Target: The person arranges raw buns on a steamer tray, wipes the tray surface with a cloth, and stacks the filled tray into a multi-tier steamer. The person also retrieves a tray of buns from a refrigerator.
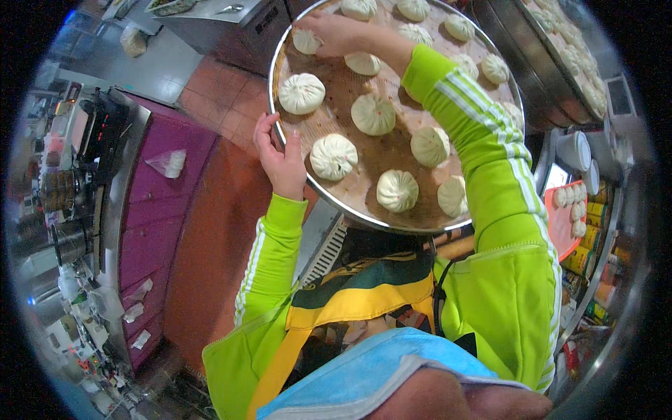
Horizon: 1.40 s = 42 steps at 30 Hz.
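A round steamer tray with a metal rim and a perforated liner lies before me, tilted in view. Several pleated stuffed buns rest spaced apart on it. My left hand holds the tray's left rim, with the thumb at the inner side and the fingers outside. Across the tray reaches my right hand, its fingers around a bun near the upper-left rim; whether that bun is lifted, I cannot tell. The right forearm hides part of the tray and some buns.
Stacked steamers with more buns stand at the upper right. Below them, a red-orange tray carries small dough pieces. Purple cabinets line the left side, and a counter stands behind the tray's upper-left edge.
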Available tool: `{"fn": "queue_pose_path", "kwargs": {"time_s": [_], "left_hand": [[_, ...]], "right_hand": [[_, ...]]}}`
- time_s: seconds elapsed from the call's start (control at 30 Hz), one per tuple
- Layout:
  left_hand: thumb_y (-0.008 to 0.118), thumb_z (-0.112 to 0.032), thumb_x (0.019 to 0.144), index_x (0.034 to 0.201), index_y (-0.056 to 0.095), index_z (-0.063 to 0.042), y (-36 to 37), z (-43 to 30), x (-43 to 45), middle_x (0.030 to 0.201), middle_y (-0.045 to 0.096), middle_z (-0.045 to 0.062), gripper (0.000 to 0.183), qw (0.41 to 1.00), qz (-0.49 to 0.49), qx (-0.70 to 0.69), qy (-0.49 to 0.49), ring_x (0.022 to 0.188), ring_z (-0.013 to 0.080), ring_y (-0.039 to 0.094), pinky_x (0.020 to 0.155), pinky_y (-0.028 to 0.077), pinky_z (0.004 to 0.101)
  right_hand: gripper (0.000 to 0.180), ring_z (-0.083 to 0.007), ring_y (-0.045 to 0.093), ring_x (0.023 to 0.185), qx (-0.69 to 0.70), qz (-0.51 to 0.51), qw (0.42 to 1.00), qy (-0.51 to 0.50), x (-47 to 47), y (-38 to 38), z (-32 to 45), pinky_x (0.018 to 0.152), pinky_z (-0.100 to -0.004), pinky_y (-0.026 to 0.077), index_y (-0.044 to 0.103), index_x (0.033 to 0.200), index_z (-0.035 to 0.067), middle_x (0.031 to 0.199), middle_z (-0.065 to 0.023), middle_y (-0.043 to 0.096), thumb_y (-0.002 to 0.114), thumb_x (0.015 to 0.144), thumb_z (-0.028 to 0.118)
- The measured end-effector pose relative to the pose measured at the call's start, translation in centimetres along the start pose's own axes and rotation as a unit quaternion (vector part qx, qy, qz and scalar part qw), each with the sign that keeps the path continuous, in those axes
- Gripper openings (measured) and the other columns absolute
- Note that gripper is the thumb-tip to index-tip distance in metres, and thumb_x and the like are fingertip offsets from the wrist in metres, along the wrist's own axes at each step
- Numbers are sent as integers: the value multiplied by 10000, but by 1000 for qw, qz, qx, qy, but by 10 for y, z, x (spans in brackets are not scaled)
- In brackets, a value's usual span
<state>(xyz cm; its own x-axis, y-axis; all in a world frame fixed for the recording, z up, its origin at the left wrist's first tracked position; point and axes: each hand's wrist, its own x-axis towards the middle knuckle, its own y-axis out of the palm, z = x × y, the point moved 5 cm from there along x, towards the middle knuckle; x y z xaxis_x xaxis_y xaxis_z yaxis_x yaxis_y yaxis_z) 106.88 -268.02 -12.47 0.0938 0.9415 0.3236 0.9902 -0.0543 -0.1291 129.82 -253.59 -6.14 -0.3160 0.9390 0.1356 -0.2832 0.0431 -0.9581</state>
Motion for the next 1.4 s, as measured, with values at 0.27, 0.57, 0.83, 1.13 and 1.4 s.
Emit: {"fn": "queue_pose_path", "kwargs": {"time_s": [0.27, 0.57, 0.83, 1.13, 1.4], "left_hand": [[792, -181, 761, 1288, 499, -31, 4, -62, 25, 1400, 406, 211, 621, 925, 61, 299, 227, 1312, 387, 393, 1094, 337, 455], [754, -236, 798, 1378, 457, -65, 60, -53, 68, 1347, 497, 194, 674, 815, 313, 391, 293, 1252, 389, 471, 1066, 389, 437], [756, -42, 731, 1339, 491, -59, 78, -56, 80, 1331, 506, 172, 664, 803, 384, 328, 317, 1257, 368, 476, 1074, 387, 405], [776, -74, 725, 1399, 455, -78, 88, -86, 75, 1434, 445, 178, 747, 783, 416, 348, 305, 1332, 368, 421, 1124, 332, 417], [791, -171, 753, 1243, 575, -26, 80, -139, -6, 1292, 563, 179, 555, 832, 425, 228, 273, 1219, 351, 526, 1041, 405, 422]], "right_hand": [[589, -330, 542, 1198, 161, -119, 977, -68, -98, -82, 19, 1008, -414, 444, 538, 1338, 91, 1267, -187, 569, 725, 790, 204], [462, -286, 511, 1253, 369, -153, 906, 142, -292, -95, -12, 968, -410, 482, 537, 1304, 16, 1293, -152, 543, 667, 883, 155], [422, -199, 582, 1136, 289, -163, 923, 195, -414, -67, 36, 994, -341, 454, 587, 1261, 17, 1203, -89, 628, 692, 865, 119], [785, -387, 522, 1186, 167, -130, 965, 153, -427, -44, 71, 1000, -430, 461, 476, 1344, 77, 1290, -186, 503, 846, 656, 153], [762, -370, 519, 1167, 192, -166, 959, 128, -439, -51, 67, 999, -412, 448, 479, 1333, 67, 1254, -174, 497, 827, 655, 104]]}}
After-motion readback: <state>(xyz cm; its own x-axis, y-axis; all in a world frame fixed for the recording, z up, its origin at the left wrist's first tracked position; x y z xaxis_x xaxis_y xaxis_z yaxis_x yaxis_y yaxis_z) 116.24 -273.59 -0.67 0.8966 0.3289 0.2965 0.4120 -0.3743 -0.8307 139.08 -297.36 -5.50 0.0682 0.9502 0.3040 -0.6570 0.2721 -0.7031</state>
